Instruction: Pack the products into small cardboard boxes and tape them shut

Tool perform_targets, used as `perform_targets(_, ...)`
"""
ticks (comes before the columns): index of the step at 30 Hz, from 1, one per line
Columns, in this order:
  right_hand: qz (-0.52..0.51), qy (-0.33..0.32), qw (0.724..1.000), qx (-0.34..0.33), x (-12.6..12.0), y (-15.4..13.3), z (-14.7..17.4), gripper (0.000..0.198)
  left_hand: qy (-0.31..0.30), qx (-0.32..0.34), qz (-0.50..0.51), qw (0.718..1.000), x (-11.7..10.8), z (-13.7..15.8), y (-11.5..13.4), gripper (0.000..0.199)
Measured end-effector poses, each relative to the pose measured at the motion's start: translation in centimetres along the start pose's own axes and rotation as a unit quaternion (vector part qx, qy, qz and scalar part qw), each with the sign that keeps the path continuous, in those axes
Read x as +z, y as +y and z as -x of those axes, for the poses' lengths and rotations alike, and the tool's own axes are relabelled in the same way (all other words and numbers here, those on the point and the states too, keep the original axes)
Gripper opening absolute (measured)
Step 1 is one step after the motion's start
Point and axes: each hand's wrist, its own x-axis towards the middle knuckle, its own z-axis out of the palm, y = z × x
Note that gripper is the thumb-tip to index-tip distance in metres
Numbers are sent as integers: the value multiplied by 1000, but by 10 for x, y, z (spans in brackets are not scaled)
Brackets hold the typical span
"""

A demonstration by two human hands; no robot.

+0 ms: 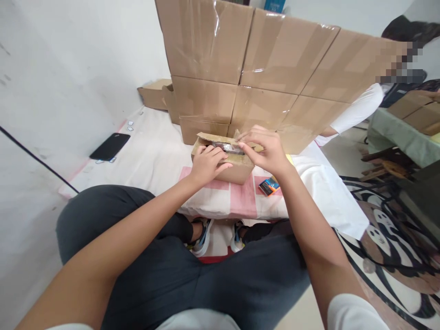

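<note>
A small cardboard box (237,173) sits on the cloth in front of me, its top partly open. Inside the gap shows something shiny and clear-wrapped (231,147), too small to name. My left hand (209,164) grips the box's front edge, fingers curled over into the opening and thumb along the front. At the right part of the top, my right hand (266,147) pinches the raised flap (215,137) between thumb and fingers. A small blue and orange packet (269,185) lies to the right of the box, close below my right forearm.
Behind the box stands a tall wall of taped cardboard boxes (206,98). A black phone (110,146) and small paper pieces (130,126) lie at the left by the wall. Another open carton (154,95) is behind. A person's white sleeve (360,110) shows at the right.
</note>
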Motion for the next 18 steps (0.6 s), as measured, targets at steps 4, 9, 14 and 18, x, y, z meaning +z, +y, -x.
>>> perform_targets(4,-74,50,991,102,3,7,9,26,-6,-10,13,1000,-2,0,2,34)
perform_targets(9,-117,91,973,178,2,9,31,20,9,-61,3,998,-4,-3,17,44)
perform_targets(14,-64,106,980,154,2,-1,36,16,17,-76,-16,997,0,-4,23,42)
perform_targets(18,-105,116,976,150,10,-5,30,22,12,-51,-33,998,0,2,19,40)
